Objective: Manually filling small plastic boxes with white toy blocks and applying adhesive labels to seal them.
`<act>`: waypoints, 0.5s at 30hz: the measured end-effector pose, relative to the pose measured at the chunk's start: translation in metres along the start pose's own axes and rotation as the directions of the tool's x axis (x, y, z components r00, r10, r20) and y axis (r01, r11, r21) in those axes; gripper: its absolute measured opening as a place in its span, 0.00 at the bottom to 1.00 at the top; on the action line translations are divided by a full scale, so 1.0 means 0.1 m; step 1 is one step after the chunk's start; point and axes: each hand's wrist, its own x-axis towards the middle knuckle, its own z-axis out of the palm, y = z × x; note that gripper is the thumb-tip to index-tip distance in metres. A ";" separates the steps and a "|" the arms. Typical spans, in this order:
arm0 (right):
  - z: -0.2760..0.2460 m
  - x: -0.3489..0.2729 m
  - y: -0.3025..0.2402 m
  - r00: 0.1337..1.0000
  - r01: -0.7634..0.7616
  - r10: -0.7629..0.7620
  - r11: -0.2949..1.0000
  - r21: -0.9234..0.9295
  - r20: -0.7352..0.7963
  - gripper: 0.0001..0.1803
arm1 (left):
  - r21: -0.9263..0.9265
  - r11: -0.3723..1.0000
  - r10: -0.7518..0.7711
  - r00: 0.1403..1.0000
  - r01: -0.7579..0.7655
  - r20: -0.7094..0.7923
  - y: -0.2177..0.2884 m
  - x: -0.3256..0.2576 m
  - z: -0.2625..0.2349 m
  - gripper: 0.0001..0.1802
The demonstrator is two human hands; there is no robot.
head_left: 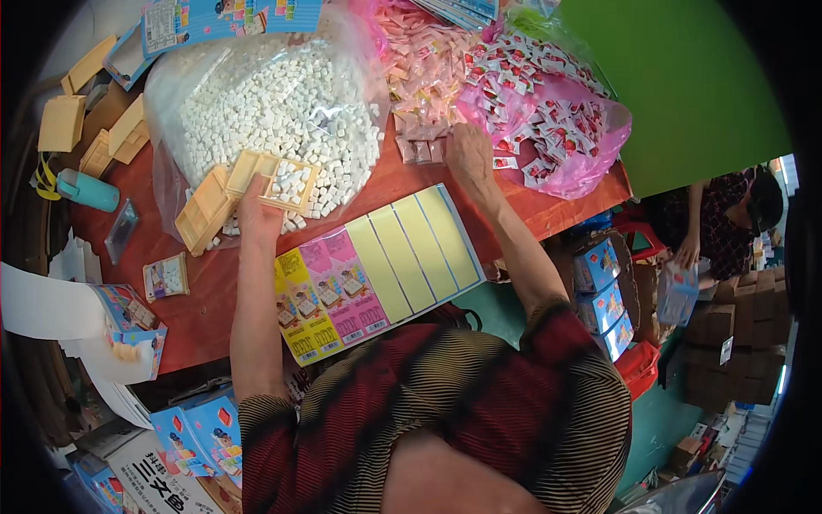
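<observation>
My left hand (260, 216) grips a cream plastic compartment box (205, 211) by its near edge, with the thumb over it. White cubes (292, 181) lie in the box's right compartment; its other visible compartments look bare. Directly behind it, a clear plastic bag (163, 176) lies spread out, heaped with small white cubes (265, 103). My right hand (470, 156) is at the front of a pile of pale pink sachets (419, 90), fingers bent down and together. What they pinch is hidden. Right beside it, a pink bag (618, 128) holds red-and-white sachets (561, 124).
A sheet of printed cards (377, 274) lies on the red table (214, 300) before me. More cream boxes (62, 122), a teal bottle (88, 190) and a small filled pack (166, 277) are at left. At right, another person (719, 206) handles a blue package (677, 293).
</observation>
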 end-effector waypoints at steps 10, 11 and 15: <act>0.02 0.00 -0.37 0.958 0.003 0.015 0.998 -0.063 0.287 0.06 | -0.030 0.997 -0.062 0.996 0.064 0.058 0.00 0.05 -0.05 0.17; 0.03 0.04 -0.35 0.953 0.008 0.006 0.999 -0.047 0.304 0.06 | -0.035 0.997 -0.060 0.997 0.062 0.056 0.00 0.04 -0.06 0.17; -0.03 0.11 -0.31 0.942 0.162 -0.142 0.986 -0.043 0.303 0.06 | -0.024 0.999 -0.039 0.997 0.041 0.059 0.03 0.02 -0.02 0.17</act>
